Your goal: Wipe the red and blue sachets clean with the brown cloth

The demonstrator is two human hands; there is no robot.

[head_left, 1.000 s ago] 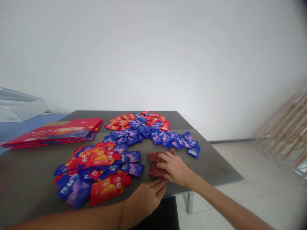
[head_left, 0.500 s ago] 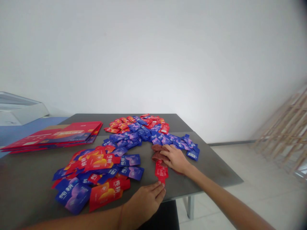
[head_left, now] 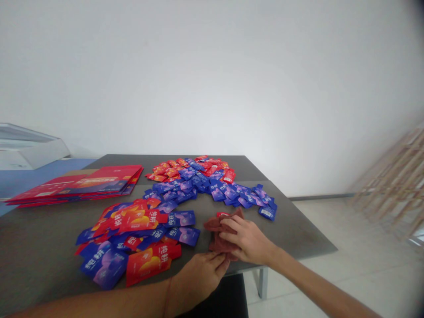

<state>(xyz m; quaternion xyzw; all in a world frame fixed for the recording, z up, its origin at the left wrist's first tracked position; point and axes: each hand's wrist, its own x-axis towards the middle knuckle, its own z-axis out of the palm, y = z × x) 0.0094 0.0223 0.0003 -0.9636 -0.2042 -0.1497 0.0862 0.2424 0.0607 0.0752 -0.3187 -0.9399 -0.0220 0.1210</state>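
A brown cloth (head_left: pixel 215 226) is bunched under my right hand (head_left: pixel 247 236), whose curled fingers press it down on a red pouch (head_left: pixel 223 214) lying flat on the table. Only a small red strip of that pouch shows beyond the cloth's far edge. At the near table edge, my left hand (head_left: pixel 202 274) has its fingers together at the pouch's near end, pinning it; the fingertips touch the cloth and the pouch's end is hidden there. Left of my hands, red and blue pouches (head_left: pixel 145 265) lie in an overlapping heap.
More blue pouches (head_left: pixel 228 191) and red pouches (head_left: pixel 165 170) spread across the back of the dark table (head_left: pixel 288 229). Flat red printed packages (head_left: pixel 109 181) are stacked at the left. A white box (head_left: pixel 36 152) stands on a blue surface. Wooden slats (head_left: pixel 394 181) lean at the right.
My right hand has drawn the brown cloth toward me along the red pouch, covering nearly all of it. My left hand stays at the pouch's near end.
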